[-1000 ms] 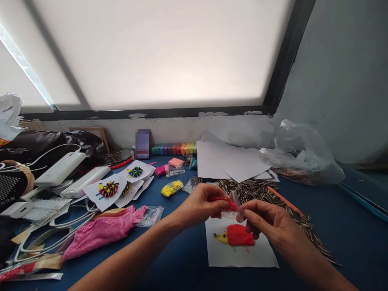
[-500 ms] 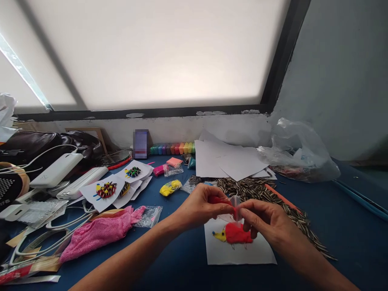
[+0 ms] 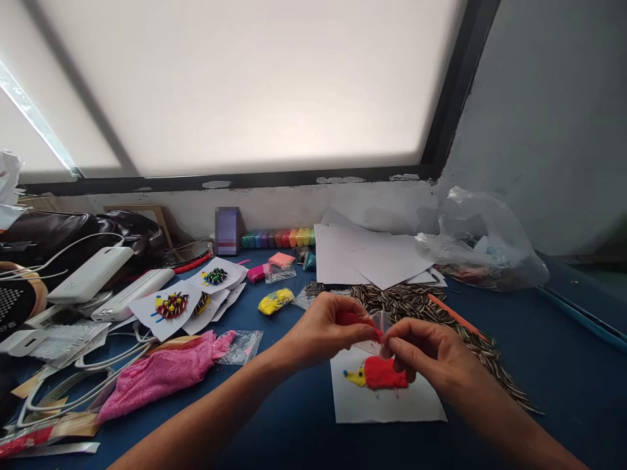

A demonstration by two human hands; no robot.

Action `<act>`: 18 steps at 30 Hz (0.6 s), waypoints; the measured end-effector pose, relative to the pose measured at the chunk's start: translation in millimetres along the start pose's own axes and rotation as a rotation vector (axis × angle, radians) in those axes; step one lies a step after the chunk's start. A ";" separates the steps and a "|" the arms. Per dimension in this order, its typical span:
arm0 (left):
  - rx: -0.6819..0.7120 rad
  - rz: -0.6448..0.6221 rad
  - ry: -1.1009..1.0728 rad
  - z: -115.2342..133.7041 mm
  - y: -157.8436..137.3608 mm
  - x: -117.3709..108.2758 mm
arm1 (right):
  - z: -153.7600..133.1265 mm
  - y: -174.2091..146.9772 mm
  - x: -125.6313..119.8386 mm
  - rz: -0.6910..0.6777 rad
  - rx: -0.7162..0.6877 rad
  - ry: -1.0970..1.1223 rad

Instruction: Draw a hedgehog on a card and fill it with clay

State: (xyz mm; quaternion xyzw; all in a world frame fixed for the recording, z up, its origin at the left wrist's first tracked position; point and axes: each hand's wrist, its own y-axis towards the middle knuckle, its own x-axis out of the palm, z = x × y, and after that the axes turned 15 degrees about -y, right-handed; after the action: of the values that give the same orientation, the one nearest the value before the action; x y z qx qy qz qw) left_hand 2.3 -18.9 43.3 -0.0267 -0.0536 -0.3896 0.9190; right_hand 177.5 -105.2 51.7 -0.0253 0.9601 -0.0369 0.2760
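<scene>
Fingers of my left hand [image 3: 337,329] are closed round red modelling clay [image 3: 377,335], part of it hidden in the palm. My right hand [image 3: 424,352] pinches the edge of a small clear plastic bag [image 3: 383,322] right beside the clay. Both hands are held close together above a white paper sheet [image 3: 377,408]. On that sheet lies a flat clay hedgehog [image 3: 386,374] with a red body, a yellow face and a blue nose. Drawn legs show under its body. My right fingertips overlap its right end in view.
Sunflower seeds [image 3: 465,329] spread behind and right of the sheet, with an orange stick [image 3: 450,312] on them. Yellow clay [image 3: 275,301], a pink cloth [image 3: 164,375], finished seed hedgehogs [image 3: 171,305] and power banks [image 3: 132,294] lie leftward. Blank papers [image 3: 367,251] and a plastic bag [image 3: 490,248] stand behind.
Both hands stay almost in place over the sheet. Less red shows between the fingertips at the clear bag than before. The view has shifted slightly.
</scene>
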 end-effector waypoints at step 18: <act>0.462 0.378 0.444 9.3 -5.5 9.8 | 3.5 -0.9 0.3 0.137 -0.008 0.142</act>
State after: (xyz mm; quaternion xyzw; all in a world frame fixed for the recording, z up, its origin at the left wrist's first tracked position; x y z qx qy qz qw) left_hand 4.4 -28.9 53.7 0.2573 0.0661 -0.1871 0.9457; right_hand 179.1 -106.4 48.7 0.0418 0.9769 -0.0158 0.2089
